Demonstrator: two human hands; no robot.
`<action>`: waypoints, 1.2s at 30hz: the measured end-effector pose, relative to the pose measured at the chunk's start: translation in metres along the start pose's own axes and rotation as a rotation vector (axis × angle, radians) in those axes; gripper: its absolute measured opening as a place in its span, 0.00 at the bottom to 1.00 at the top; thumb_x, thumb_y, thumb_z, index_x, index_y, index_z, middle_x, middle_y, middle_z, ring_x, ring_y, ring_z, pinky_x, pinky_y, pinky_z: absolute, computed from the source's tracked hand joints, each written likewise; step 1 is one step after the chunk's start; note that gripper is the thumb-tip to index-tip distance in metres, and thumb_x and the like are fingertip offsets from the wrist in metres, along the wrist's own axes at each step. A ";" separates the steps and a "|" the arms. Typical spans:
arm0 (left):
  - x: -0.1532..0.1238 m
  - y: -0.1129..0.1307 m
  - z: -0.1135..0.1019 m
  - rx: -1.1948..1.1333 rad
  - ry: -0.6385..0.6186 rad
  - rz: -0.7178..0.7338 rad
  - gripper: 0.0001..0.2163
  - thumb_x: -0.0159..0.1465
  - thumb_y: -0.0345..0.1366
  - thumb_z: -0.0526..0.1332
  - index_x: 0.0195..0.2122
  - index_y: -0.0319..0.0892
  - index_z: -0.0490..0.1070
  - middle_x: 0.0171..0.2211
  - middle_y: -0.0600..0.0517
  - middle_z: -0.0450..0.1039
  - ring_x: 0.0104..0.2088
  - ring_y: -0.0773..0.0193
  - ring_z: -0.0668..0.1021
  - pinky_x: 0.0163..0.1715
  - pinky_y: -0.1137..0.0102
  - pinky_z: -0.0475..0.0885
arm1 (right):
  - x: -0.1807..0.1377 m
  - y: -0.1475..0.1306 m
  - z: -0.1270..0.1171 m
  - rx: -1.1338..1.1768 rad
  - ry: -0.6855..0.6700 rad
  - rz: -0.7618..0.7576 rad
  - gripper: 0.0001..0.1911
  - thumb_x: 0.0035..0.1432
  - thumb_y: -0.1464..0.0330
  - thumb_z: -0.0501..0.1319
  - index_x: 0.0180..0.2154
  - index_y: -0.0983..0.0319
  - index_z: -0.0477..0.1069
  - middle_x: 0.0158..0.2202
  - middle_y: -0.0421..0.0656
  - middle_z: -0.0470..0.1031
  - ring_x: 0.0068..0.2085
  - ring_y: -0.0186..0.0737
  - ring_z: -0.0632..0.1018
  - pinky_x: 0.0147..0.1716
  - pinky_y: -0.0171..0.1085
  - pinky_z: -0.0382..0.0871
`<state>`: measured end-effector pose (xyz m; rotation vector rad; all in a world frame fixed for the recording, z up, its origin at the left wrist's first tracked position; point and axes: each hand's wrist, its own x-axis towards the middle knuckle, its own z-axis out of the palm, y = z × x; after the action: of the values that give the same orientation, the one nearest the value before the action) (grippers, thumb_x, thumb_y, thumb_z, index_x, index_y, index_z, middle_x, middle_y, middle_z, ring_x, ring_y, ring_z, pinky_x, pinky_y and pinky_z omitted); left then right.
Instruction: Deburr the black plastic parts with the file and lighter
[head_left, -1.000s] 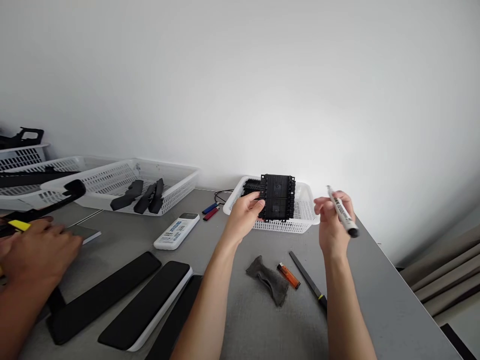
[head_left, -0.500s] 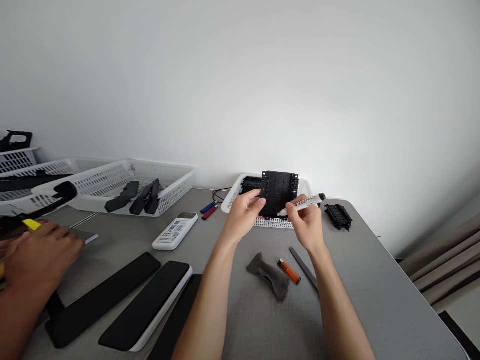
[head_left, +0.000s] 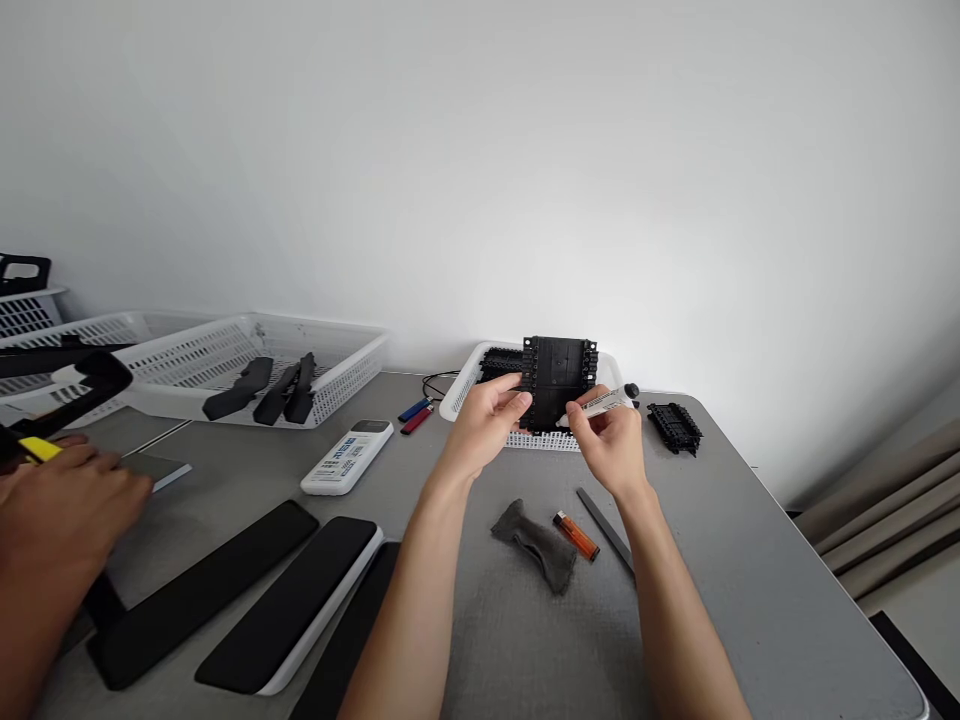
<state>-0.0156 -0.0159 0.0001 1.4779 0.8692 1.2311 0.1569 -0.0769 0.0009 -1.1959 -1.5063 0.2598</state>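
Note:
My left hand (head_left: 486, 425) grips the left edge of a square black plastic part (head_left: 559, 378) with toothed sides and holds it upright above the table. My right hand (head_left: 611, 440) is closed round a white marker pen (head_left: 609, 402), whose tip rests against the part's lower right face. Behind the part stands a small white basket (head_left: 466, 388) with more black parts in it. A similar black part (head_left: 675, 426) lies on the table to the right.
A grey cloth (head_left: 534, 543), an orange lighter (head_left: 576, 535) and a dark flat strip (head_left: 604, 529) lie before me. A white remote (head_left: 346, 456), long black pads (head_left: 195, 592) and large white baskets (head_left: 255, 372) sit left. Another person's hand (head_left: 52, 510) works at far left.
My right hand swung the marker in from the right and brought its tip onto the black part. A black part on the table behind it came into view.

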 end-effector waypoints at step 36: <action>-0.007 0.020 0.009 -0.063 -0.010 -0.031 0.25 0.53 0.47 0.70 0.47 0.35 0.80 0.24 0.51 0.74 0.26 0.61 0.75 0.21 0.68 0.75 | -0.005 -0.010 -0.004 0.107 0.192 -0.149 0.02 0.57 0.68 0.64 0.34 0.60 0.75 0.28 0.40 0.79 0.27 0.35 0.77 0.24 0.34 0.69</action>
<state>-0.0097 -0.0297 0.0174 1.4139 0.8362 1.2170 0.1542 -0.0873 0.0059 -0.9897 -1.3882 0.1194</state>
